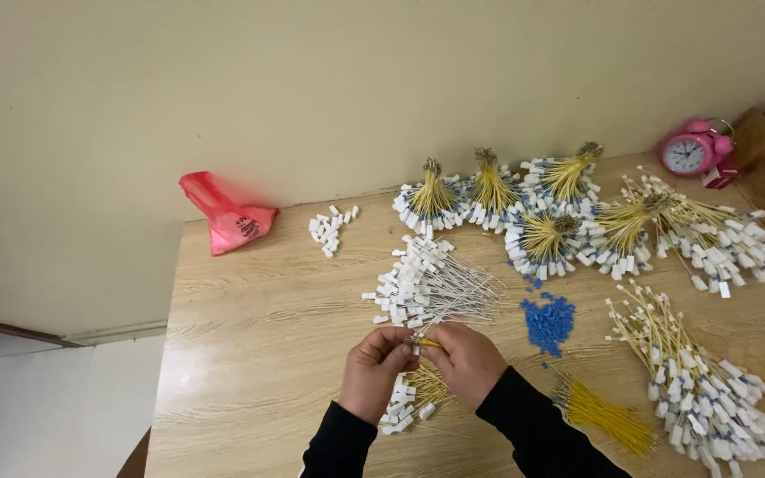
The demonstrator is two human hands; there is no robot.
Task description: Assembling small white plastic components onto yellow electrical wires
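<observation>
My left hand (374, 367) and my right hand (469, 361) meet at the near middle of the wooden table (250, 345). Their fingertips pinch one thin yellow wire piece (424, 342) between them. Under my wrists lies a small heap of yellow wires with white tags (413, 403). Just beyond my fingers sits a loose pile of white-tagged pins (427, 288). A little heap of small blue caps (549, 321) lies to the right of my right hand.
Tied bundles of yellow wires with white and blue ends (533, 208) fan along the far edge. More tagged wires (697, 389) and bare yellow wires (604, 414) lie right. A red plastic bag (223, 217), loose white tags (329, 228) and a pink alarm clock (691, 152) stand by the wall.
</observation>
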